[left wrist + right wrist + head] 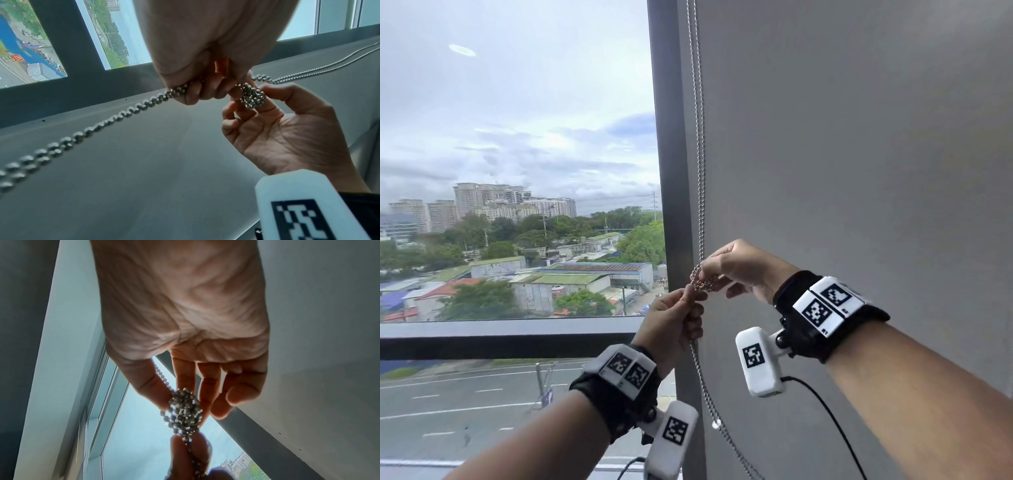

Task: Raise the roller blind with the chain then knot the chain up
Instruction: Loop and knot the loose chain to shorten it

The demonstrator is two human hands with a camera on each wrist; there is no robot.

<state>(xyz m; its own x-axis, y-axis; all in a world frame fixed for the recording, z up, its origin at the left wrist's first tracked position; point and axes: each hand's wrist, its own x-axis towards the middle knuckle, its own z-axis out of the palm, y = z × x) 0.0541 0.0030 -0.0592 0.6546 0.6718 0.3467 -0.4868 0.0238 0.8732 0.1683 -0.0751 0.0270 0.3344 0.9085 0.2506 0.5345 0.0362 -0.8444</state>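
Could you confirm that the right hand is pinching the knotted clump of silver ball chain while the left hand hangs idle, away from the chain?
Not quite. The right hand does pinch the knotted clump of silver ball chain, but the left hand is not idle: the left wrist view shows its fingers curled around the chain just below the knot, holding it taut.

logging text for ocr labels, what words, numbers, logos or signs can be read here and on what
"M", seemingly, yellow and turned sideways: on the red sign by the road, left wrist view.
White lettering on the blue hoarding: too blurred to read.
Tiny characters beside the square codes on the wrist bands: too small to read.
Chain, blind: no text.
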